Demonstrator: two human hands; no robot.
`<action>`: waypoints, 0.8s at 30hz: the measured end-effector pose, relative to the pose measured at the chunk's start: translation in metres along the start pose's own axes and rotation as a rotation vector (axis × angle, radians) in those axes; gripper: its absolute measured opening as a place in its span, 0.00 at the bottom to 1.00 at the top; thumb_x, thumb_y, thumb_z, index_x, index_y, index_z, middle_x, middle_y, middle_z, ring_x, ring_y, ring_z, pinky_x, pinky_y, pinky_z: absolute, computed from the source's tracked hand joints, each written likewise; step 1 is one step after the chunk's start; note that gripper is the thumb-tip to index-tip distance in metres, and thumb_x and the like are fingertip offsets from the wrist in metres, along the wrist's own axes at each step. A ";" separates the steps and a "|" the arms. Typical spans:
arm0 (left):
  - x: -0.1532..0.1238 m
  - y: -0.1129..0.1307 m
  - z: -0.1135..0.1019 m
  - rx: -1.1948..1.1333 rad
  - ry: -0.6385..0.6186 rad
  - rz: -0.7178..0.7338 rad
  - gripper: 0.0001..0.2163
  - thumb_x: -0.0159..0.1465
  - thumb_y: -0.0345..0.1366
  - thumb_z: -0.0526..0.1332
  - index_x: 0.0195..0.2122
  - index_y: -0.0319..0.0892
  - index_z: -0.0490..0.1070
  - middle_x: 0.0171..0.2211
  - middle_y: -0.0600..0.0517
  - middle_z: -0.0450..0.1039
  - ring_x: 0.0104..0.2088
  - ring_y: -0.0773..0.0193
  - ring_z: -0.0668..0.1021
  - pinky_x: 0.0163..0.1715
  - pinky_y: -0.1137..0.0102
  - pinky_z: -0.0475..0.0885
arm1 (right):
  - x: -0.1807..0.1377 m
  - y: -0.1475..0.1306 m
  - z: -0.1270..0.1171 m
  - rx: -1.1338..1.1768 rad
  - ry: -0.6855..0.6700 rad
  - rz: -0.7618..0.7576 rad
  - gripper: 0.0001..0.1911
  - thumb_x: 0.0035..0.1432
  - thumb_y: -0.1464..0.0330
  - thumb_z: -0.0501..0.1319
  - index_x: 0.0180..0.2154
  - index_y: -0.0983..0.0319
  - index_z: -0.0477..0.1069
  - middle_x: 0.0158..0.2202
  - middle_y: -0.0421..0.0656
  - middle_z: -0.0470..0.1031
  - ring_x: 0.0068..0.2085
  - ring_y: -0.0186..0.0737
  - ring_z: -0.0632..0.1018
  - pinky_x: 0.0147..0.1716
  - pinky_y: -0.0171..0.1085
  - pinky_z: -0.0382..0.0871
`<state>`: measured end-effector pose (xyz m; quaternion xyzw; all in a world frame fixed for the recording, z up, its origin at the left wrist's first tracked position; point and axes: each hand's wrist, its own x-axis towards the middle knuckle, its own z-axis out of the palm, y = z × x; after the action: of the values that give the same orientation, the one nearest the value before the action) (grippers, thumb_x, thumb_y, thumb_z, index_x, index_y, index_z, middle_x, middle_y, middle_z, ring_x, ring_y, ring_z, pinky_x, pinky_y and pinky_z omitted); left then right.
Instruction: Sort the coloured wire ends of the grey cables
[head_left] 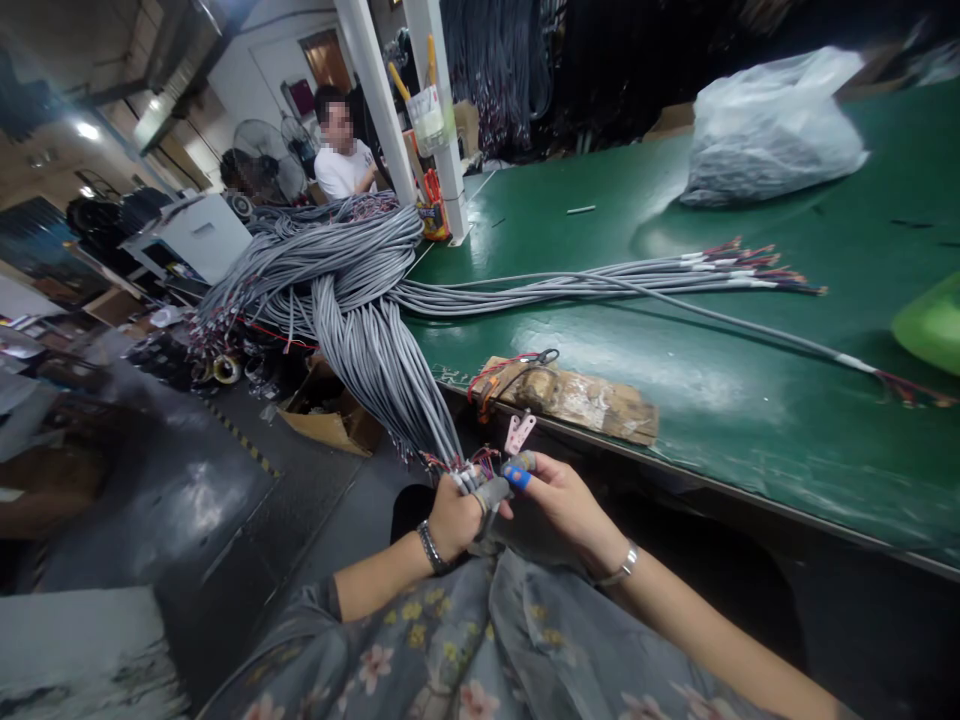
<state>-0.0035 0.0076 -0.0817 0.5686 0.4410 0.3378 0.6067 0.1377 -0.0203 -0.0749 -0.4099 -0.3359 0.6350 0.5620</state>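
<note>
A thick bundle of grey cables (pixel 375 330) hangs off the edge of the green table (pixel 675 400) down toward my lap. My left hand (pixel 454 515) is closed around the cable ends, where short coloured wires stick out. My right hand (pixel 559 500) is right beside it, with fingers pinched on one of those wire ends; its fingertips wear blue and grey finger covers. Both wrists carry bracelets. A small pink metal piece (pixel 519 433) stands just above my hands at the table edge.
More grey cables (pixel 600 283) lie spread across the table, ending in coloured wires. A worn wooden block (pixel 585 400) with a red-wired clip sits at the near edge. A filled plastic bag (pixel 772 130) lies far right. Another person (pixel 341 150) sits beyond, near fans and cardboard boxes.
</note>
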 end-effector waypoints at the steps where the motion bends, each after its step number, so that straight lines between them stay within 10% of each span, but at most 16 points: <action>1: 0.000 0.001 0.001 -0.012 0.011 0.003 0.20 0.55 0.50 0.65 0.17 0.38 0.74 0.15 0.50 0.71 0.18 0.69 0.69 0.21 0.73 0.63 | -0.001 0.001 0.000 0.010 0.011 -0.002 0.20 0.43 0.52 0.70 0.23 0.60 0.69 0.16 0.38 0.72 0.21 0.35 0.70 0.27 0.38 0.62; 24: -0.002 0.007 0.003 -0.196 0.114 -0.008 0.17 0.52 0.48 0.67 0.18 0.38 0.73 0.14 0.50 0.71 0.18 0.67 0.73 0.23 0.71 0.65 | 0.002 0.008 -0.014 0.100 0.095 0.014 0.21 0.37 0.51 0.73 0.25 0.61 0.74 0.21 0.38 0.70 0.23 0.33 0.66 0.27 0.35 0.62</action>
<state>-0.0011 0.0059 -0.0747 0.4847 0.4421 0.4086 0.6345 0.1468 -0.0200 -0.0885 -0.4136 -0.2738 0.6347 0.5925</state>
